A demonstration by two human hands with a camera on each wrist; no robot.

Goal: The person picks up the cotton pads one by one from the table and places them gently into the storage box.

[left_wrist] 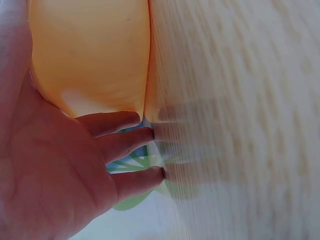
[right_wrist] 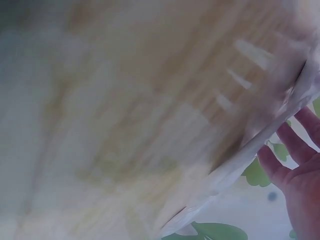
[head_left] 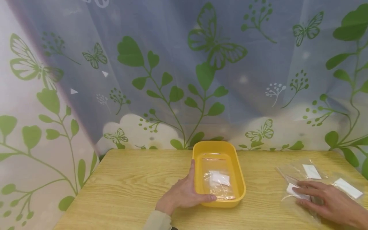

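Note:
A yellow plastic tray (head_left: 214,145) stands in the middle of the wooden table (head_left: 129,185). Inside it lies a clear plastic bag (head_left: 218,187) with a white card in it. My left hand (head_left: 184,193) rests against the tray's near left corner, fingers straight along the left wall and thumb on the front rim. The left wrist view shows that hand (left_wrist: 55,170) beside the tray (left_wrist: 90,50). My right hand (head_left: 327,199) lies flat on a pile of clear bags (head_left: 299,172) with white cards at the table's right. The right wrist view is blurred, showing the hand (right_wrist: 300,175) under a bag's edge (right_wrist: 240,160).
A sheer curtain (head_left: 184,70) printed with green leaves and butterflies hangs just behind the table's far edge. Bare wood stretches to the left of the tray and between the tray and the bags. The table's left edge drops off near the curtain.

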